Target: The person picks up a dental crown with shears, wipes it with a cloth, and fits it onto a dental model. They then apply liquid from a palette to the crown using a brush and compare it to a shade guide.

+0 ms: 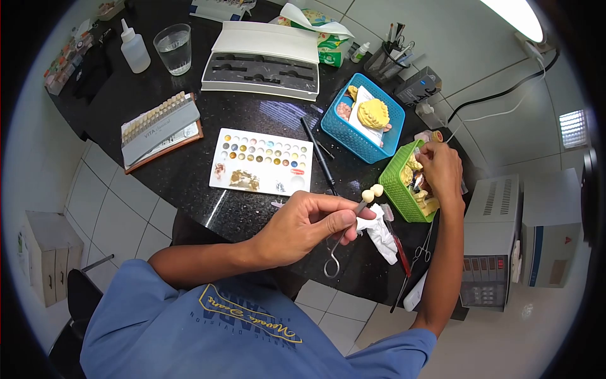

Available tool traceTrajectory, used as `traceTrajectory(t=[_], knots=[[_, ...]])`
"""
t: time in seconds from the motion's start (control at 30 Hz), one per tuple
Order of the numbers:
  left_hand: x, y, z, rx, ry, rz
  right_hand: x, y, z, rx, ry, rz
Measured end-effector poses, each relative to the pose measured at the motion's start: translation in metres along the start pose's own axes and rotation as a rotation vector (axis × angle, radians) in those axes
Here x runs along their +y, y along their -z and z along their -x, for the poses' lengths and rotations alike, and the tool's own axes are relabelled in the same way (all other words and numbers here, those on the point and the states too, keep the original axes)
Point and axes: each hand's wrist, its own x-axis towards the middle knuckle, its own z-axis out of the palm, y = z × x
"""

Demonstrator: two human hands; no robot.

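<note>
My left hand (306, 228) is closed round a metal forceps (332, 264) with a looped handle hanging below the fingers. At its upper end sit two cream-coloured dental crowns (372, 193), joined or touching. Over at the green basket (392, 197), my right hand (443, 170) is at the far right rim, fingers bent together; whatever they may hold is hidden. Yellowish dental casts (430, 206) and small wrapped pieces lie in that basket. Just under the crowns is a crumpled white tissue (380, 237).
Behind stands a blue basket (332, 128) with a yellow dental cast (374, 114). A paint palette (261, 180), shade guide (160, 133), open case (262, 47), water glass (173, 50) and dropper bottle (134, 52) occupy the dark counter. Scissors (421, 252) and a red-handled brush (399, 252) lie right.
</note>
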Motion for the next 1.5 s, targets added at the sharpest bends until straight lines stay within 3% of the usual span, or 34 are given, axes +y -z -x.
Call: traceTrajectory(t=[0.33,0.57,0.73,0.97,1.1,1.17,1.23,1.33,1.5], knots=[[-0.003,-0.003,0.002,-0.012,0.013,-0.031,0.021,-0.002,0.013,0.21,-0.053,-0.075],[-0.006,-0.005,0.003,0.002,0.043,-0.049,0.031,-0.003,0.016,0.206,-0.054,0.071],[-0.007,-0.009,0.003,-0.003,0.046,-0.047,0.034,0.007,0.014,0.057,-0.028,-0.102],[-0.007,-0.011,0.006,-0.005,0.04,-0.047,0.04,0.001,0.01,0.129,0.145,-0.178],[-0.008,-0.01,0.008,0.001,0.036,-0.054,0.055,0.002,0.006,0.159,0.004,-0.326],[-0.008,-0.01,0.008,-0.022,0.047,-0.029,0.051,0.007,0.007,0.21,-0.094,-0.676],[-0.008,-0.009,0.008,-0.031,0.056,-0.026,0.055,0.011,0.007,0.211,-0.102,-0.654],[-0.008,-0.01,0.009,-0.038,0.061,-0.033,0.064,0.011,0.006,0.335,-0.173,-1.031],[-0.006,-0.012,0.009,-0.023,0.069,-0.035,0.066,0.021,0.015,0.359,-0.209,-1.186]])
